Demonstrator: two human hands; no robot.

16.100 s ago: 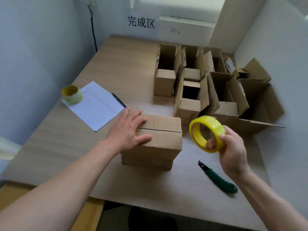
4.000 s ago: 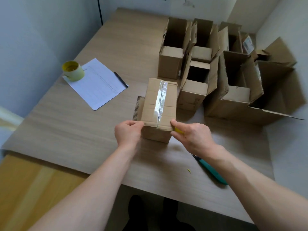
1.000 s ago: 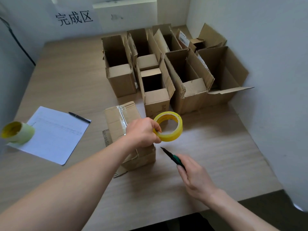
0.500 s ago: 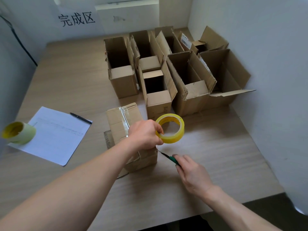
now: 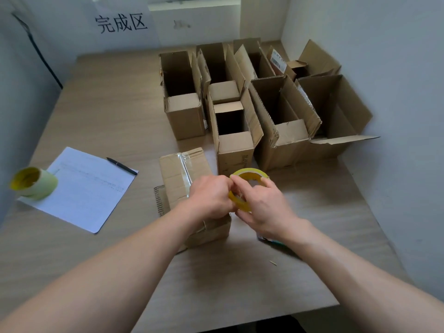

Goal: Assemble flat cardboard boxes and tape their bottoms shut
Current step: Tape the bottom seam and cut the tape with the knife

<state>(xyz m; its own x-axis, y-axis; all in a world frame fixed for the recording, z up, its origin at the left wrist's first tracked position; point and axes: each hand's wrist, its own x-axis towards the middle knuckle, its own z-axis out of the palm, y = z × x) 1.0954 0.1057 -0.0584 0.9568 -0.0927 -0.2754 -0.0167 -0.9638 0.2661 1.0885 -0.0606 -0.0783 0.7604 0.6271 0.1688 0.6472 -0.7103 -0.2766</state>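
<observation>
A small cardboard box sits upside down near the front middle of the table, a strip of clear tape running along its bottom seam. Just to its right, both hands meet around a yellow tape roll held above the table. The left hand is closed around the roll's near left edge. The right hand now grips the roll from the right, fingers curled over and through the ring; half a second ago it lay on the table over a green knife. Only a sliver of that knife shows under the right wrist, so it seems left on the table. The tape may have been cut, or the free end is being pulled by hand; this cannot be told. Behind the box stand several finished open boxes, clustered toward the far right corner. To the left lie a sheet of paper, a pen and a second roll. A wall sign hangs beyond.
</observation>
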